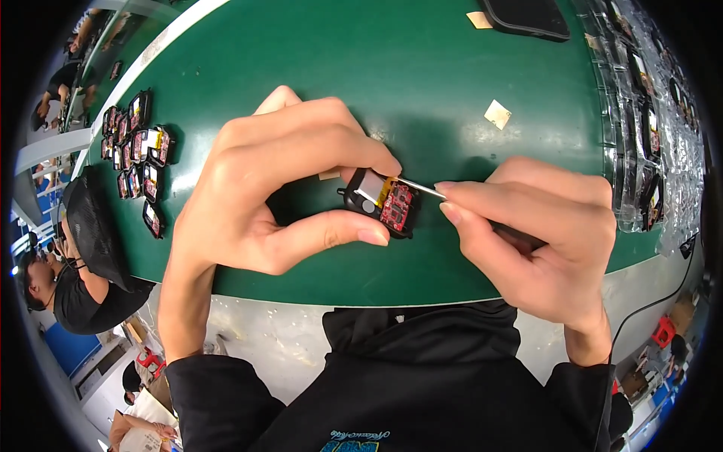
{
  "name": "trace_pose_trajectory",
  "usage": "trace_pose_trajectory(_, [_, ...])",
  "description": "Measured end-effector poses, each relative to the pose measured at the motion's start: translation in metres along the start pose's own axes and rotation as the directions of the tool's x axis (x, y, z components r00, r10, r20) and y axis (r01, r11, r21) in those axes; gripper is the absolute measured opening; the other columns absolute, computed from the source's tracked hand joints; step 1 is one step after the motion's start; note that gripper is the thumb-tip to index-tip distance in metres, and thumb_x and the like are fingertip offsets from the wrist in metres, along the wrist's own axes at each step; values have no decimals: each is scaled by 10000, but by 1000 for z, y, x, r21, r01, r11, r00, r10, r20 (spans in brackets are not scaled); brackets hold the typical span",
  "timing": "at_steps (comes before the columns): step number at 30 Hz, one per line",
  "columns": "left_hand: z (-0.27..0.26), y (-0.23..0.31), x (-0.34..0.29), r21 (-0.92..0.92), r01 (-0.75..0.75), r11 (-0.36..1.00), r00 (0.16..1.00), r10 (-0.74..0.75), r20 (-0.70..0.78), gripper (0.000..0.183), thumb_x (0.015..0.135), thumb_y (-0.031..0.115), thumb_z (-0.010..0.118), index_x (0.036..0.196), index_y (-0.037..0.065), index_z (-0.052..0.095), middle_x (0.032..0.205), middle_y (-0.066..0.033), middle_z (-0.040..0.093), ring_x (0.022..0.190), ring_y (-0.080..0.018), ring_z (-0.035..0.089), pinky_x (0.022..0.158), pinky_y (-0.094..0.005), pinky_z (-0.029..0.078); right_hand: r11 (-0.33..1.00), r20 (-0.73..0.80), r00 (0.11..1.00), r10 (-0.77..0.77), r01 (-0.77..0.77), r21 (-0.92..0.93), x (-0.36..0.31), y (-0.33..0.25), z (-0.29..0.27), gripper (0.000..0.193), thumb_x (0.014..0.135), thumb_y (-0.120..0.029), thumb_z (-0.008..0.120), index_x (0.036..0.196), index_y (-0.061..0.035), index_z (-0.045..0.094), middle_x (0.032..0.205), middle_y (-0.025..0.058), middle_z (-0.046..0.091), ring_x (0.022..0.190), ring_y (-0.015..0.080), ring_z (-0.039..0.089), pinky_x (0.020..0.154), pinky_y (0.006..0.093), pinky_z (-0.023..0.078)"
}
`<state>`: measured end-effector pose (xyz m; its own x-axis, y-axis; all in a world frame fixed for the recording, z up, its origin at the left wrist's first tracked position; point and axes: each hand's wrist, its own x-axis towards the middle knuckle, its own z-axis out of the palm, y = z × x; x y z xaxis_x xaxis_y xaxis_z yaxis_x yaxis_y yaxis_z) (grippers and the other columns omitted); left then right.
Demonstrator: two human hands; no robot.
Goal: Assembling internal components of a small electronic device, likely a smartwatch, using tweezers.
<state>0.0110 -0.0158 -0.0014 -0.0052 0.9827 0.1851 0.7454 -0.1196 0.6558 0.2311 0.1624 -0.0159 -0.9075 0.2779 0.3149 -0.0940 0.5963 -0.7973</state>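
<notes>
My left hand (279, 188) grips a small black plastic housing (349, 197) between thumb and fingers, just above the green table. Its open face shows a red circuit board (399, 206), a silver battery (370, 187) and a strip of yellow tape between them. My right hand (538, 230) pinches a thin metal tool (422, 187), like tweezers or a slim probe; which of these I cannot tell. The tool's tip meets the upper edge of the housing by the yellow tape, close to my left index fingertip. The tool's rear part is hidden in my right palm.
Several similar open housings (152, 181) lie grouped at the left of the green table (422, 75). Clear plastic trays (629, 128) holding more units are stacked at the right. A black flat device (527, 16) and small tan paper squares (498, 114) lie farther back. Other people sit at left.
</notes>
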Motion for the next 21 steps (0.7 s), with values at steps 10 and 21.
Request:
trace_pose_trajectory(10, [5,3,-3,35,24,999,998,-21,-67,602,627,328,1035,1106,31,823,841,-19,727,661,-132,542,692,-297,365,999,-61,998,-27,26,-21,-7,0,-3,228,792,57,863,1019,38,856,676,37,651,499,60,493,459,255,315])
trace_pose_trajectory(21, [5,2,-1,58,-6,998,998,9,-59,634,626,381,1019,1117,24,836,904,-63,792,695,-173,648,728,-329,410,977,-104,990,-99,77,-199,-10,-5,8,307,719,65,882,1022,20,864,739,45,656,527,130,568,467,278,405])
